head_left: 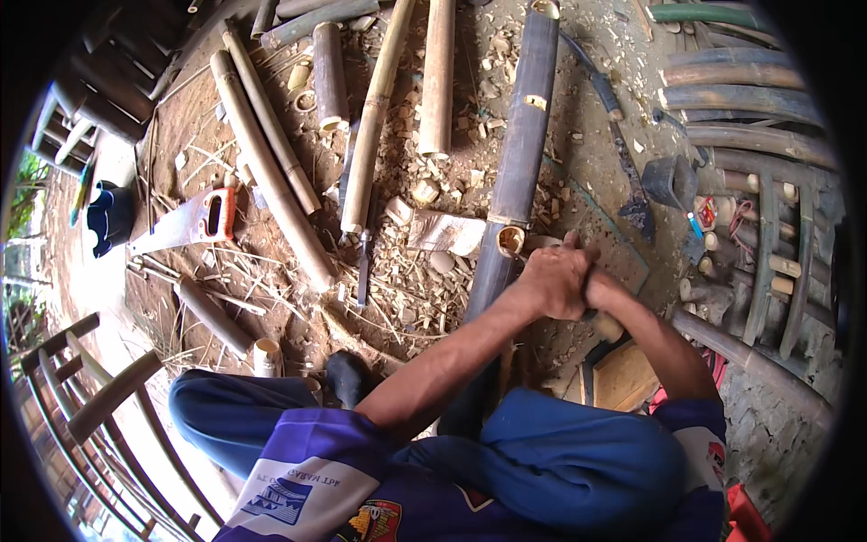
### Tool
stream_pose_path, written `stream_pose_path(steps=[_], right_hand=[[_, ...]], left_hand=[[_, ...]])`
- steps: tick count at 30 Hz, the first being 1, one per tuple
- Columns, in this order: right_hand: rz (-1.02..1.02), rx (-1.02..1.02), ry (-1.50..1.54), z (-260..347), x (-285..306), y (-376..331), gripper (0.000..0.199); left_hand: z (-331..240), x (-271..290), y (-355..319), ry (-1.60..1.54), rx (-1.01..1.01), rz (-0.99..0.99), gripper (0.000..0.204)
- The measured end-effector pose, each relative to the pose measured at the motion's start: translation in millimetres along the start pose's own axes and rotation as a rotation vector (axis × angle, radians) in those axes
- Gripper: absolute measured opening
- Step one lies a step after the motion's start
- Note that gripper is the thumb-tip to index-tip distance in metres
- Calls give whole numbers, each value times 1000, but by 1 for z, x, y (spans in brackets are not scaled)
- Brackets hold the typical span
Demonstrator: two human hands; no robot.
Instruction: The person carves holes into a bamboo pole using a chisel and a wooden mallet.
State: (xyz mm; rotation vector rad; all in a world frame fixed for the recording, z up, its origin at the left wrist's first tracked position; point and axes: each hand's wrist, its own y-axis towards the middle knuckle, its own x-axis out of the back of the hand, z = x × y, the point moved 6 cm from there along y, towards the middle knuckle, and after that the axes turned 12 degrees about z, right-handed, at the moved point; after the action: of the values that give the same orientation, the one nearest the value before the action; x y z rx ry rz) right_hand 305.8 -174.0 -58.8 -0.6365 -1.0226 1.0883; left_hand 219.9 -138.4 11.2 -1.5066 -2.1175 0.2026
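Grip: can't tell.
R hand (598, 284) mostly hid. behind L hand (554, 278); dk bamboo pole (526, 140) part hid. by L forearm (452, 350); brn bit (607, 326) below blurred.

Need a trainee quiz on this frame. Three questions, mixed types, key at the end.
1. What colour is the handle of the handsaw on the ground?

2. Where is the person's left hand?
A) on the handsaw
B) to the right of the dark bamboo pole
C) resting on a knee

3. True or false: pale wood chips lie scattered to the left of the pole.

Key:
1. Orange.
2. B; the left forearm reaches across the pole.
3. True.
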Motion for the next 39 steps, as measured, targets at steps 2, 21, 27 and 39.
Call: stream_pose_path(steps=[2, 21, 27, 39], right_hand=[[-59, -10, 443, 0, -23, 10, 51], [-20, 930, 2587, 144, -18, 40, 36], [-104, 707, 2612, 135, 6, 57, 27], [-59, -25, 1117, 51, -30, 23, 33]], left_hand=[[11, -7, 5, 96, -18, 271, 69], [22, 135, -113, 940, 219, -34, 17], [103, 157, -78, 422, 601, 537, 35], [74, -104, -130, -371, 695, -304, 48]])
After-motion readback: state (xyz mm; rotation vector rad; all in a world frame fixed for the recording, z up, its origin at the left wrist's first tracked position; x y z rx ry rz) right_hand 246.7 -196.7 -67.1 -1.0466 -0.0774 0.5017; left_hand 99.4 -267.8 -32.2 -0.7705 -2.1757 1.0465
